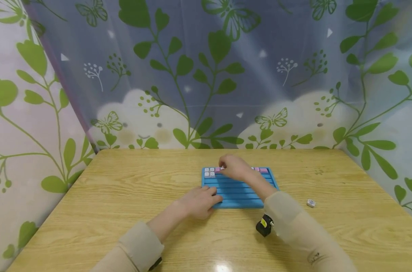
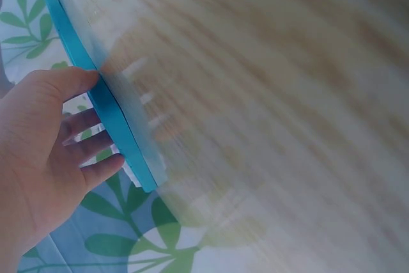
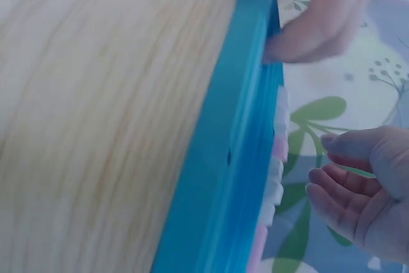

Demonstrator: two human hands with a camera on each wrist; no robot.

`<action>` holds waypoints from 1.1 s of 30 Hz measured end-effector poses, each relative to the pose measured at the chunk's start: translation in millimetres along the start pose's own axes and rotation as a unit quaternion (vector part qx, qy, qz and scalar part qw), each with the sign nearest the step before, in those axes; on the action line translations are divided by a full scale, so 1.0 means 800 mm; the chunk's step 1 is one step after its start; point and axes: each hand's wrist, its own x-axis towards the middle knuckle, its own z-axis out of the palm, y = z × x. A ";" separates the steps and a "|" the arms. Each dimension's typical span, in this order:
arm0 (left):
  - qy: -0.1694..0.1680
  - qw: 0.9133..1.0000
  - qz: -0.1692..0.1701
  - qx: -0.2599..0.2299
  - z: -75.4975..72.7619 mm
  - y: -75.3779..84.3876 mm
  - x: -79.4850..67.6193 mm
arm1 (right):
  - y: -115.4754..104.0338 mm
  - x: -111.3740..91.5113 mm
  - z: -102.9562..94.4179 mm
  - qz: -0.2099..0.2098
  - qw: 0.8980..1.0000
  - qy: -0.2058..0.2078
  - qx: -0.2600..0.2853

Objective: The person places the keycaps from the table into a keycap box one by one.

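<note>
A blue tray [image 1: 240,195] with parallel ridges lies on the table. Small white and pink pieces that look like keycaps [image 1: 209,172] stand in its far rows, and the right wrist view shows them in profile along the tray's far side. My left hand [image 1: 200,201] holds the near left corner, thumb and fingers on either side of the blue rim [image 2: 118,119]. Over the far row is my right hand [image 1: 236,167], its fingers bent loosely. In the right wrist view a gap separates the right hand's thumb and fingers [image 3: 342,187], with nothing visible between them.
A single pale keycap [image 1: 311,203] lies on the wooden table [image 1: 141,170] to the right of the tray. Behind the table hangs a leaf-patterned cloth [image 1: 199,83]. Below the right sleeve [image 1: 291,211] a black device [image 1: 264,225] shows.
</note>
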 end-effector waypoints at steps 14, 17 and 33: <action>-0.008 1.000 -0.009 -0.012 0.004 -0.003 0.003 | 0.031 -0.039 -0.030 0.006 0.999 0.040 -0.015; -0.008 1.000 -0.008 -0.011 0.004 -0.003 0.003 | 0.039 -0.046 -0.031 0.005 0.999 0.045 -0.021; -0.010 1.000 -0.012 -0.013 0.003 0.000 0.002 | 0.086 -0.101 -0.039 0.026 0.998 0.051 -0.027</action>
